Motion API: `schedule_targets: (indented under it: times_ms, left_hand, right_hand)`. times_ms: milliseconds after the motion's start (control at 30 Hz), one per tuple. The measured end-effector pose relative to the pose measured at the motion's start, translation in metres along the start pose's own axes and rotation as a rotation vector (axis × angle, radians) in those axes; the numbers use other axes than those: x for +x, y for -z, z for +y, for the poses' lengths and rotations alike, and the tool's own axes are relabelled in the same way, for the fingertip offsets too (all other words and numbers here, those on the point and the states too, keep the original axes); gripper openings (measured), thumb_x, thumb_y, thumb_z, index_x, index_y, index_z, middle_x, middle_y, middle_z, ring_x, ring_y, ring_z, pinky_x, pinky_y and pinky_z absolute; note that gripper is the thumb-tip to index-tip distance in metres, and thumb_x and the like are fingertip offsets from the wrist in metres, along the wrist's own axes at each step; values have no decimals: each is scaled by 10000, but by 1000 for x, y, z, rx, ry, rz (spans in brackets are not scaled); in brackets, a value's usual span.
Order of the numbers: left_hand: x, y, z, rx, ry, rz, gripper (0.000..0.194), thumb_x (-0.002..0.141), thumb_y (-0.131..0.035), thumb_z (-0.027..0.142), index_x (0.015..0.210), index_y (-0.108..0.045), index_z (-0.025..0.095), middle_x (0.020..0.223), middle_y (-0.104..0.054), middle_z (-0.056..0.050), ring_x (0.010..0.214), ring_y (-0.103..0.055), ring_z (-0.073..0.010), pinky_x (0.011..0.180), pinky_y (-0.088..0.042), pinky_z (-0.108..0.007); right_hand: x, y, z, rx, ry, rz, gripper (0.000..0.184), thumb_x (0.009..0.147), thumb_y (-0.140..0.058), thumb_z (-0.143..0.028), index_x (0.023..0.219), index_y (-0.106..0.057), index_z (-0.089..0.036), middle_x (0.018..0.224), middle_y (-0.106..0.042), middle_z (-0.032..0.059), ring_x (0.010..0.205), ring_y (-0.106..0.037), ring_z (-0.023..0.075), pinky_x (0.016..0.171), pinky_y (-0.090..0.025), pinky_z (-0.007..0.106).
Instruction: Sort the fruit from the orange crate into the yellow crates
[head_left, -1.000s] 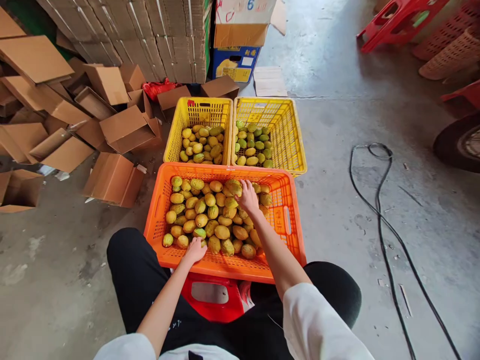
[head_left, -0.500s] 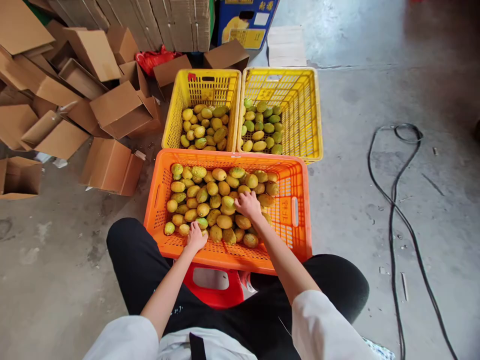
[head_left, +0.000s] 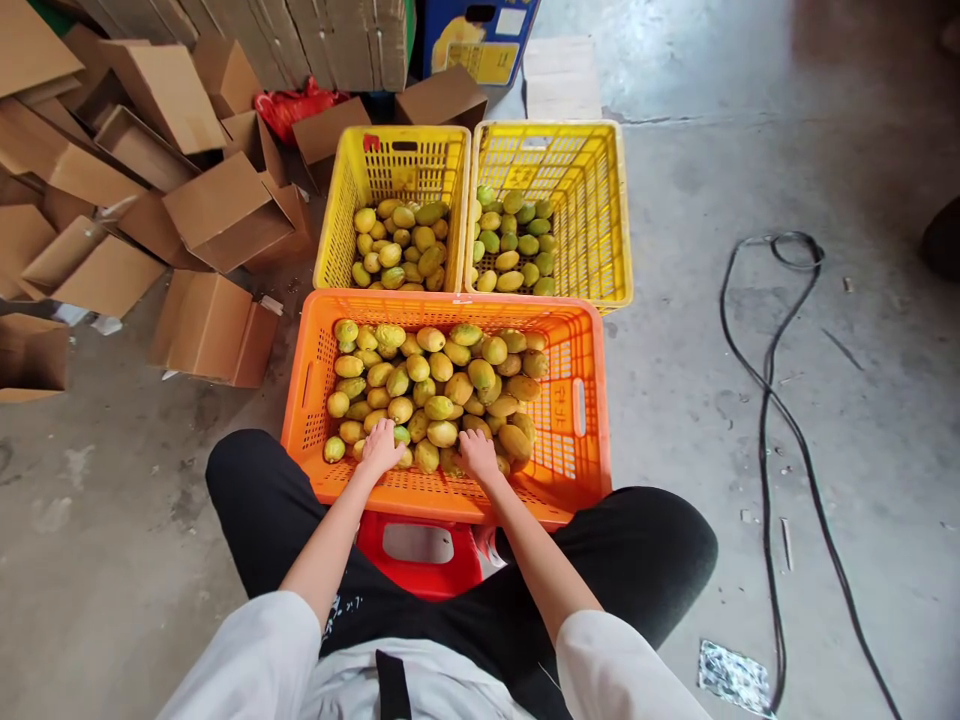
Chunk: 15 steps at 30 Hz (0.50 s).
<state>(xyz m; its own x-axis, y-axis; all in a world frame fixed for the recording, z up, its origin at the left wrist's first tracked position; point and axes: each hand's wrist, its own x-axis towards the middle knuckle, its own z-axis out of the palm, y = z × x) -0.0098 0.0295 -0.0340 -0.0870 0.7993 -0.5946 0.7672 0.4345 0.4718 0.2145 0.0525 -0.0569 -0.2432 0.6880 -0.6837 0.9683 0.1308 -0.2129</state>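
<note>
Yellow-green oval fruits (head_left: 439, 407) fill much of an orange plastic crate (head_left: 345, 310) in front of my knees. Over the fruits by the crate's near side rests my left hand (head_left: 382, 448), its fingers apart and touching a greenish fruit (head_left: 402, 435). My right hand (head_left: 478, 455) lies on the pile a little to the right, fingers spread forward and curving down over the fruits. Neither hand lifts a fruit; the undersides of both are hidden.
Beyond stand two yellow crates, the left (head_left: 330, 235) with yellowish fruits, the right (head_left: 600, 230) with greener ones. Cardboard boxes (head_left: 217, 215) crowd the left floor. A black cable (head_left: 766, 400) loops on the right. A red stool (head_left: 420, 580) shows below the orange crate.
My right hand has drawn back from the middle right of the pile to its near side, closer to my left hand. My left hand stays about where it was.
</note>
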Motion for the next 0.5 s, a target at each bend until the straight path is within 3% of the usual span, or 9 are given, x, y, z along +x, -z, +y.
schedule_targets:
  times_ms: [133, 300, 400, 500]
  left_hand:
    - [4, -4, 5, 459, -251, -2, 313, 913, -526, 185, 1203, -610, 104, 1248, -607, -204, 1207, -541, -333, 1046, -409, -454]
    - [18, -22, 26, 626, -508, -23, 402, 871, -509, 102, 1248, -647, 103, 1284, -627, -197, 1217, -537, -319, 1083, -382, -454]
    - [32, -35, 39, 643, -472, -43, 494, 869, -473, 60, 1332, -641, 101, 1421, -580, -212, 1339, -477, -337, 1157, -314, -515]
    - [45, -45, 45, 681, -355, -69, 531, 838, -557, 74, 1358, -654, 108, 1564, -469, -205, 1491, -324, -359, 1245, -143, -565]
  right_hand:
    - [-7, -1, -6, -4, -70, -37, 365, 897, -612, -204, 1260, -592, -181, 1381, -545, 185, 1296, -432, 337, 944, -421, 451]
    - [-14, -1, -9, 90, -204, -118, 540, 884, -558, -93, 1390, -505, -273, 1475, -464, 155, 1296, -431, 363, 851, -438, 405]
    - [-18, -2, -4, 110, -179, -83, 544, 859, -602, -101, 1374, -513, -253, 1449, -466, 163, 1257, -457, 364, 832, -419, 365]
    - [-21, -4, 4, 167, -170, -93, 521, 824, -700, -203, 1319, -539, -228, 1388, -490, 161, 1186, -498, 350, 851, -404, 367]
